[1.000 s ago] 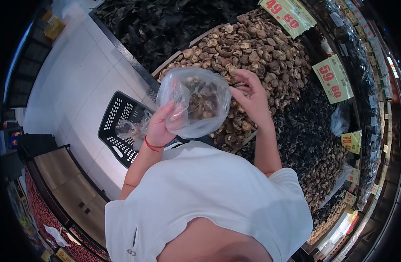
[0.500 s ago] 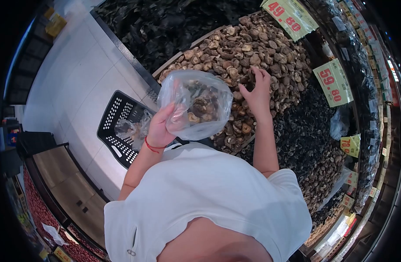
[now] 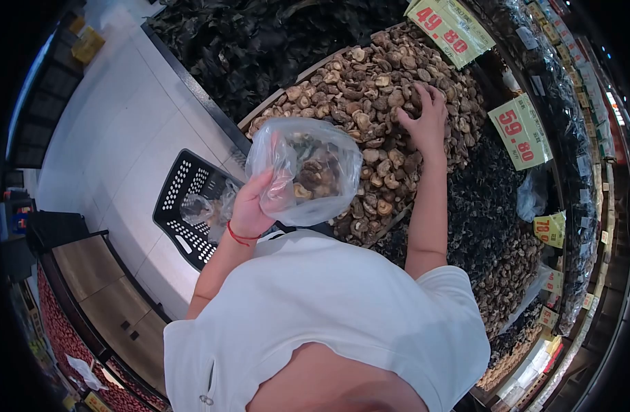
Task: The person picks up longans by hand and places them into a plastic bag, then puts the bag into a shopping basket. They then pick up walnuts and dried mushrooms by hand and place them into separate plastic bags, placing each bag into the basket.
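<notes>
My left hand (image 3: pixel 252 206) grips a clear plastic bag (image 3: pixel 346 199) by its near-left side, and a red cord circles that wrist. The bag's mouth gapes upward, showing some dried mushrooms (image 3: pixel 318 175) inside. Over the broad heap of dried shiitake mushrooms (image 3: pixel 377 79), my right hand (image 3: pixel 428 123) reaches down with thumb and fingers apart, the fingertips right at the pile's surface.
A black shopping basket (image 3: pixel 174 185) with plastic-bagged goods stands on the tiled floor at left. Dark dried seaweed (image 3: pixel 260 55) fills the bin beyond. Black dried fungus (image 3: pixel 480 213) lies to the right, beside price signs (image 3: pixel 521 130).
My right hand has moved right and slightly farther up over the mushroom heap, with its fingers spread apart. My left hand and the bag have barely shifted.
</notes>
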Action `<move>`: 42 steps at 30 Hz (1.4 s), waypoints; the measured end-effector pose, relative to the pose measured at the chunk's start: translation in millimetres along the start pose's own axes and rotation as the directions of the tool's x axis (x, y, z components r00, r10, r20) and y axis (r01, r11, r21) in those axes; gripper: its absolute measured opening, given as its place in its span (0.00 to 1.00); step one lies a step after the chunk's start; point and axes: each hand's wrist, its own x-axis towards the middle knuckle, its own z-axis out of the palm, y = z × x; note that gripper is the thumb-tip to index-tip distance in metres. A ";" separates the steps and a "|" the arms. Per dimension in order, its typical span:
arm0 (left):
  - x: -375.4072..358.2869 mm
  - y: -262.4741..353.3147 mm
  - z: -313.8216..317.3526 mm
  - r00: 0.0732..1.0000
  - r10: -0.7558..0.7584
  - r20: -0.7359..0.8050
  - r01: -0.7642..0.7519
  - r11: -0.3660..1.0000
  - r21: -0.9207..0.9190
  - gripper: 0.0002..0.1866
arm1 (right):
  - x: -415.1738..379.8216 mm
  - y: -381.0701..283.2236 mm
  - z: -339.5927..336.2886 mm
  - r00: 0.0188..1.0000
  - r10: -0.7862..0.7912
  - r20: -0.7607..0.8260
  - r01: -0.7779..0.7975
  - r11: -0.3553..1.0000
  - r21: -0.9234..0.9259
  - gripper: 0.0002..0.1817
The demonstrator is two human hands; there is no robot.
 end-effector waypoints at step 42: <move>0.6 -0.8 0.2 0.999 -0.012 0.043 0.015 0.998 -0.068 0.21 | -2.1 1.3 0.2 0.972 0.135 -0.193 -0.067 0.944 0.322 0.15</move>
